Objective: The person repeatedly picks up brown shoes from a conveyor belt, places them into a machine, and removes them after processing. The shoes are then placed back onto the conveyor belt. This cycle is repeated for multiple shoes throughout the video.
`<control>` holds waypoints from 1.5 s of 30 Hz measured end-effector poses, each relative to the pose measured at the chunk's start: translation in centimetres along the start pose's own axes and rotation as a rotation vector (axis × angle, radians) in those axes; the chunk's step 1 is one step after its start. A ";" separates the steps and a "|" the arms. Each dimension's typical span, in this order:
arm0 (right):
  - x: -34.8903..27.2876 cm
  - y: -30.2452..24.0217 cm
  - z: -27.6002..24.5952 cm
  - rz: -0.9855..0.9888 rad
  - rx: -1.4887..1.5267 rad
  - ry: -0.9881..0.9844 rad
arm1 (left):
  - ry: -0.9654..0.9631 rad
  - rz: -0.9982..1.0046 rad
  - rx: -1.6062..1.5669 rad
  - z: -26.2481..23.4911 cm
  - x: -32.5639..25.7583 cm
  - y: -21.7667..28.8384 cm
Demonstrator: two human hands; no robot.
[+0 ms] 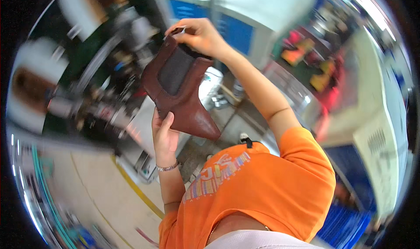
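One brown leather ankle boot (pixel 181 89), smooth with a dark ribbed elastic side panel, is held aloft: left hand (pixel 164 133) gripping its sole, right hand (pixel 199 34) pinching its collar.

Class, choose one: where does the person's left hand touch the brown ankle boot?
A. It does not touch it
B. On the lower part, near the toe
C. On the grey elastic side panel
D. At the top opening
B: the left hand presses the lower part of the brown ankle boot near its toe, while the right hand grips the top opening.
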State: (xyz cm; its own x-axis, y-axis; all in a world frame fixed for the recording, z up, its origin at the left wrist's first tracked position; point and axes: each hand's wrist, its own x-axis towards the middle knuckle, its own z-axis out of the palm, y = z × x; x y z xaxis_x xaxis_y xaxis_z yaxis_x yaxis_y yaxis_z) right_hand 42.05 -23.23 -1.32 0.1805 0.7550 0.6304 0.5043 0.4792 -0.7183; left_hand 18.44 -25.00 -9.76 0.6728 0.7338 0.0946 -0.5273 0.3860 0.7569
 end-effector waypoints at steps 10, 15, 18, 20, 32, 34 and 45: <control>-29.4 -3.2 -9.3 0.784 -0.360 -0.170 | -0.018 -0.846 -0.052 3.8 6.7 -23.4; -34.5 -0.8 -10.1 0.852 -0.607 0.229 | -0.002 -1.049 -0.082 6.8 7.1 -29.3; -34.2 0.0 -13.4 0.871 -0.598 0.333 | 0.015 -1.114 -0.025 8.7 8.3 -30.5; -33.3 0.4 -16.5 0.931 -0.546 0.394 | -0.035 -1.171 -0.032 10.5 9.4 -30.4; -29.1 4.0 -28.6 0.715 -0.374 -0.287 | 0.131 -1.136 -0.034 17.7 15.7 -33.4; -30.9 11.0 -33.6 0.523 -0.063 -0.107 | 0.184 -1.065 -0.061 15.8 16.0 -35.0; -38.4 39.9 -54.3 0.751 0.784 1.507 | -0.174 -0.874 0.164 18.4 17.7 -37.4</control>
State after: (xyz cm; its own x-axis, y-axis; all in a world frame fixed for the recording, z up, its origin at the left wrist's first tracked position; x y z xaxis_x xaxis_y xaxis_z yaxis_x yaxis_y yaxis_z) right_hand 101.05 -57.41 -38.23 0.8798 0.1056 -0.4635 -0.4048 0.6777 -0.6139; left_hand 59.63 -36.76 -24.47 0.8748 0.1166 -0.4703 0.2795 0.6714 0.6864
